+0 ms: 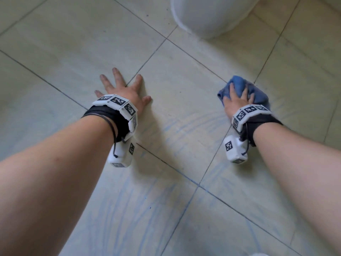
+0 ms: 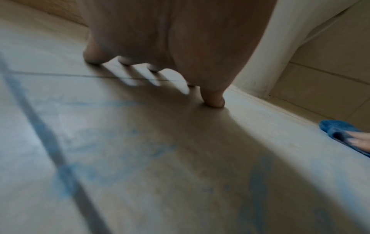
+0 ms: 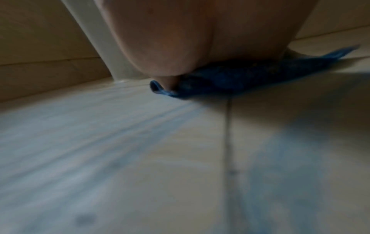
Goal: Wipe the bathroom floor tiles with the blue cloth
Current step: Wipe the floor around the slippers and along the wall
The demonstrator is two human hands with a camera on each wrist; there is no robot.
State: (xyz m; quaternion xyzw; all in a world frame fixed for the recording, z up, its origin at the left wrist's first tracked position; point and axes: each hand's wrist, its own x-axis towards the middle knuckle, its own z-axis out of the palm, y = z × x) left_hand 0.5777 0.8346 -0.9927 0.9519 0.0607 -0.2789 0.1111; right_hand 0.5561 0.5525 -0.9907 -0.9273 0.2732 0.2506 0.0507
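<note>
my right hand: fingers spread, pressing crumpled blue terry cloth under my palm onto pale floor tiles | my left hand: flat, fingers splayed on tile | white toilet base ahead of cloth

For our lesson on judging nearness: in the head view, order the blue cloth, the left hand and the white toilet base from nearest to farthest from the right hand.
1. Blue cloth: under the right hand.
2. Left hand: flat on tiles, leftward.
3. Toilet base: top, beyond.

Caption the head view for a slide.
Right hand presses crumpled blue cloth onto pale floor tiles near a white toilet base; left hand braces flat.
</note>
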